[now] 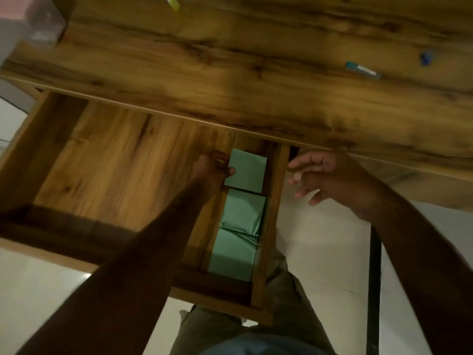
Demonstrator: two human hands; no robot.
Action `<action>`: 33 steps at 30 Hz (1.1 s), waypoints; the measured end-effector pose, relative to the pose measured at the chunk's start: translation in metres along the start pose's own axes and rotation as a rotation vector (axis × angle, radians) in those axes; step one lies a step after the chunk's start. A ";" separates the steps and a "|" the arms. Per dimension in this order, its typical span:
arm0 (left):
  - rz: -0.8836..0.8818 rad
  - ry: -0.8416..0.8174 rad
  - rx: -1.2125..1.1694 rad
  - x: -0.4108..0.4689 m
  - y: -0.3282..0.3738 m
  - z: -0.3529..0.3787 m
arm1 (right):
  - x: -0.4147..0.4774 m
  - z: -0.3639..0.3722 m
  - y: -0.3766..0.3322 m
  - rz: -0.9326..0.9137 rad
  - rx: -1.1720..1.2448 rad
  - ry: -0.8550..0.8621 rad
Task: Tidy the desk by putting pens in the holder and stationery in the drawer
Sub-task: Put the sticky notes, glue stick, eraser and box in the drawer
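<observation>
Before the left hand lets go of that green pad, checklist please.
1. Drawer open: ok. The drawer is pulled out from under the desk top.
2. Pad in place: ok. The left hand pinches the green pad at the far end of the narrow compartment.
3. Pad lying flat: cannot tell.
4. Neighbours undisturbed: ok. A second pad and a third pad lie in line nearer the person.
5. Right hand free: ok. The right hand is open beside the drawer, holding nothing.
6. Desk cleared: not ok. A teal pen and a yellow marker lie on top.
</observation>
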State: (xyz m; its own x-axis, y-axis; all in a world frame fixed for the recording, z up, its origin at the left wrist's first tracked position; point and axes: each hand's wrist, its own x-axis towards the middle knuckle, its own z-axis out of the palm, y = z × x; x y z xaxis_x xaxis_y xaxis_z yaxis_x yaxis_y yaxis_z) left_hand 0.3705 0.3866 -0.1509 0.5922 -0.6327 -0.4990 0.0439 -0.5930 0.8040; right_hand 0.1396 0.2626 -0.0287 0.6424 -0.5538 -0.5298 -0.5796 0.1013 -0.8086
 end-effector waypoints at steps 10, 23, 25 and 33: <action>0.056 -0.023 0.247 0.009 0.005 0.014 | 0.010 -0.014 0.011 0.025 -0.018 -0.033; 0.313 0.061 0.555 -0.033 0.025 -0.007 | -0.003 -0.013 -0.006 -0.046 -0.052 0.062; 0.399 0.016 0.532 -0.046 0.036 -0.011 | -0.012 -0.019 -0.007 -0.065 -0.056 0.125; 0.628 -0.044 0.343 -0.083 0.111 -0.002 | -0.019 -0.045 -0.016 -0.157 -0.070 0.345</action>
State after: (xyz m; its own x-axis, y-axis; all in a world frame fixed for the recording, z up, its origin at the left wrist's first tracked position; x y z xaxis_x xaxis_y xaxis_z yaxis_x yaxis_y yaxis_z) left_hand 0.3281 0.3739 -0.0197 0.3892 -0.9211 0.0062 -0.5544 -0.2289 0.8002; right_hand 0.1147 0.2344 0.0055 0.5266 -0.8046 -0.2743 -0.5284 -0.0570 -0.8471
